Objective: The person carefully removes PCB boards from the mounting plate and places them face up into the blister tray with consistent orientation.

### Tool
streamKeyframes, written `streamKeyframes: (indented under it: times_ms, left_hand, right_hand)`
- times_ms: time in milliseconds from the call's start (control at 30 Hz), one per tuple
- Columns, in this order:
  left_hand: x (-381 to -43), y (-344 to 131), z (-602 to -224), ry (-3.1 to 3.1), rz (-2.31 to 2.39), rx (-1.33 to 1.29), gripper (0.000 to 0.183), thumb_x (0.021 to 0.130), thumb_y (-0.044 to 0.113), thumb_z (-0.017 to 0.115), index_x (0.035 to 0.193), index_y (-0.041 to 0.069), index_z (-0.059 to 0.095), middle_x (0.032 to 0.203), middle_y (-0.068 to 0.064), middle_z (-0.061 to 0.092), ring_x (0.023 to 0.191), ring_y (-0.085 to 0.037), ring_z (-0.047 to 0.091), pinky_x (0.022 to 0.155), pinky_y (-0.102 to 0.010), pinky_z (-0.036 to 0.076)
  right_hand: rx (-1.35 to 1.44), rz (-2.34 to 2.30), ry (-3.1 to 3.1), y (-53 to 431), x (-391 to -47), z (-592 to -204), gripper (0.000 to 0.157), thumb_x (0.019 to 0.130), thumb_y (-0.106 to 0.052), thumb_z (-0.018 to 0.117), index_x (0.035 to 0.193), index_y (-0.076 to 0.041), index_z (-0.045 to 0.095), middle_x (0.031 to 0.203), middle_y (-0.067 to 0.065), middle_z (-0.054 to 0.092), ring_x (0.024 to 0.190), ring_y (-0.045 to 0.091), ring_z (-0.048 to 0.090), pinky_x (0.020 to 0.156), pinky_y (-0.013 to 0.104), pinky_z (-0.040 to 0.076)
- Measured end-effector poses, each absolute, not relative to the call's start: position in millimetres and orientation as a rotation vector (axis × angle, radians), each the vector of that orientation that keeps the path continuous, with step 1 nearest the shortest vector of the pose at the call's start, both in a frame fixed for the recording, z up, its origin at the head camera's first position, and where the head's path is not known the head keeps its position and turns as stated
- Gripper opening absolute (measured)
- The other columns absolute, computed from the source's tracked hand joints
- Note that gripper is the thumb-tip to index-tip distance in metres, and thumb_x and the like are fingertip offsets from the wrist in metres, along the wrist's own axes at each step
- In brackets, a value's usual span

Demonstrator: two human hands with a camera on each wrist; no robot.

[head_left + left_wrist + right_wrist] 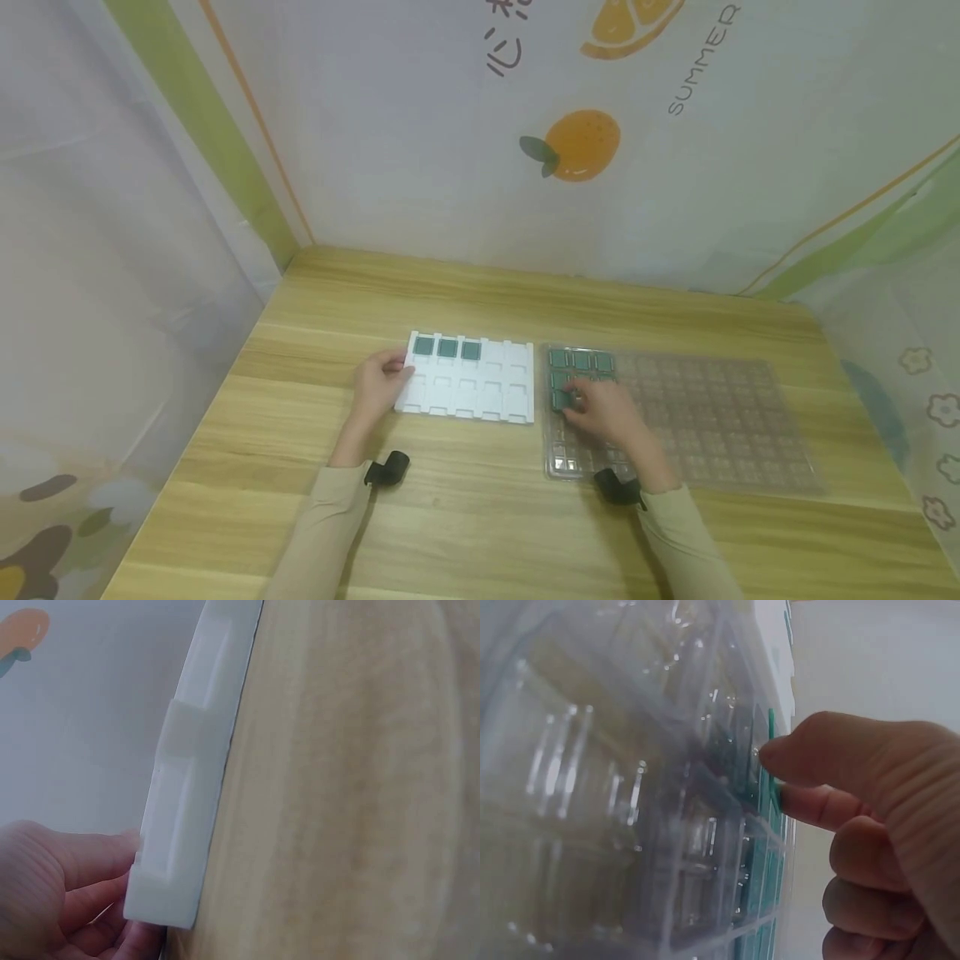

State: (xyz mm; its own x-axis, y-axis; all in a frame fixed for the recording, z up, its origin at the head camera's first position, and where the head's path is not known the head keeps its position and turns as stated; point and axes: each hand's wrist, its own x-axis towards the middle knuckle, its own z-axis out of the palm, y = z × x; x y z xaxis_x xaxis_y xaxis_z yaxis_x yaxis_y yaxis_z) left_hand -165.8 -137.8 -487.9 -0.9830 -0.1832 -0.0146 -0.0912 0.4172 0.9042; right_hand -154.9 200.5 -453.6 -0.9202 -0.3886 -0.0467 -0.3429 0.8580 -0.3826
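Observation:
A white compartmented tray lies on the table, with three green square chips in its far row, from the left end. My left hand grips the tray's left edge between thumb and fingers. To the right lies a clear plastic tray with several green chips in its left-hand compartments. Over its left part, my right hand pinches a green square chip between thumb and index finger; the other fingers curl inward. That hand hides part of the chips below it.
The wooden table extends around both trays. Behind it hangs a pale curtain printed with oranges. A black wrist camera sits on the left wrist and another black camera on the right.

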Motion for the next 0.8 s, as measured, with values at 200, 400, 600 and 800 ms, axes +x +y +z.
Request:
streamKeyframes:
  times_ms: [200, 400, 600, 800]
  left_hand:
    - [-165.8, -137.4, -486.9, -2.569, -1.640, 0.255, 0.030, 0.083, -0.002, 0.065, 0.112, -0.010, 0.061, 0.103, -0.026, 0.063, 0.094, -0.034, 0.061, 0.084, -0.041, 0.054]
    - [-165.5, -137.2, -486.3, -2.562, -1.653, 0.259, 0.031, 0.083, -0.002, 0.065, 0.112, -0.010, 0.061, 0.103, -0.027, 0.063, 0.094, -0.034, 0.061, 0.084, -0.041, 0.053]
    - [-166.4, -137.2, -486.9, -2.574, -1.647, 0.272, 0.031, 0.083, -0.002, 0.066, 0.112, -0.010, 0.061, 0.103, -0.026, 0.063, 0.094, -0.034, 0.061, 0.084, -0.040, 0.053]
    - [-166.8, -137.0, -487.1, -2.573, -1.643, 0.283, 0.031, 0.082, -0.002, 0.066, 0.112, -0.010, 0.061, 0.102, -0.026, 0.063, 0.094, -0.034, 0.061, 0.084, -0.041, 0.053]
  right_hand:
    - [-0.579, -0.524, 2.924, 201.0, -155.0, -454.9, 0.032, 0.075, -0.016, 0.074, 0.104, -0.004, 0.065, 0.069, 0.001, 0.062, 0.052, 0.008, 0.049, 0.043, 0.019, 0.041]
    - [-0.585, -0.494, 2.931, 202.5, -155.8, -455.2, 0.031, 0.076, -0.017, 0.074, 0.103, -0.005, 0.066, 0.074, 0.004, 0.065, 0.054, 0.009, 0.051, 0.044, 0.020, 0.041]
    - [-0.551, -0.508, 2.913, 203.0, -156.0, -453.5, 0.032, 0.076, -0.019, 0.074, 0.104, -0.007, 0.066, 0.074, 0.002, 0.065, 0.055, 0.009, 0.052, 0.045, 0.020, 0.042]
    - [-0.575, -0.573, 2.917, 202.8, -157.5, -452.6, 0.029, 0.076, -0.018, 0.075, 0.102, -0.006, 0.067, 0.068, 0.000, 0.063, 0.050, 0.006, 0.048, 0.041, 0.020, 0.041]
